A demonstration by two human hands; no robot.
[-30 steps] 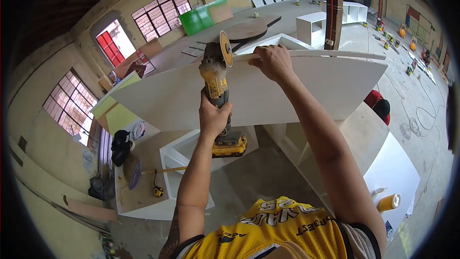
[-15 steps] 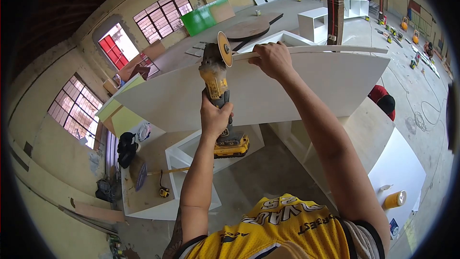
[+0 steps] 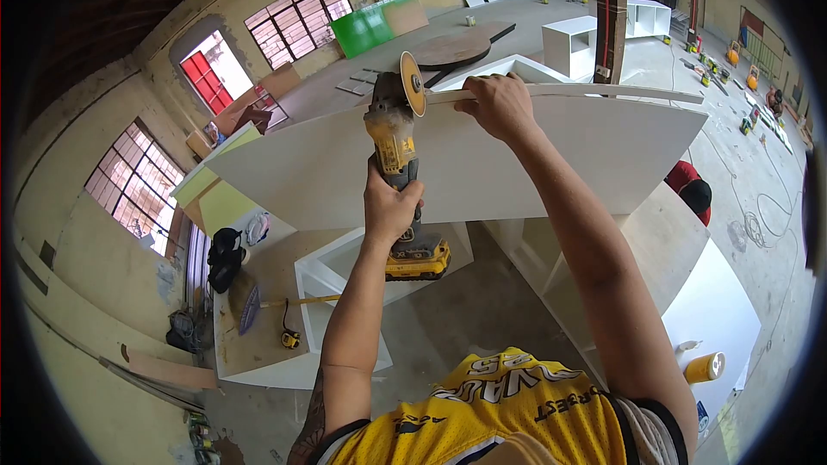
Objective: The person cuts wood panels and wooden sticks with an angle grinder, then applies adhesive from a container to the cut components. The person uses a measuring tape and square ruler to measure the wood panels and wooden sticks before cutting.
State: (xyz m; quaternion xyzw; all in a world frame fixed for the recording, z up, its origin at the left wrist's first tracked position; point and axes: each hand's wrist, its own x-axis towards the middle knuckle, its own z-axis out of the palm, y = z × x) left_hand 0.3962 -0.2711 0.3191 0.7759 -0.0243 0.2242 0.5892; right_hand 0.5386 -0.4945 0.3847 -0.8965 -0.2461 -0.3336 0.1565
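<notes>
Left hand closed in a full grip, a worker in a yellow jersey holds a yellow-and-black cordless angle grinder upright, its long axis running from 6 o'clock to just short of 12. Its round, tan disc stands at 12 o'clock from that hand, edge toward the worker. At 1 to 2 o'clock from the left hand, the right hand is partly closed, fingers curled over a thin, pale, narrow strip along the top of a broad white panel; whether it also pinches the panel, one cannot tell. The strip runs roughly from 9 to 3 o'clock, across the grinder's line, its left end just beside the disc. Of the two hands, the right is nearer the disc, which lies at 9 to 10 o'clock from its knuckles. A yellow-and-black tape measure lies at 7 o'clock from the left hand; a person in red shows at 4 o'clock from the right.
</notes>
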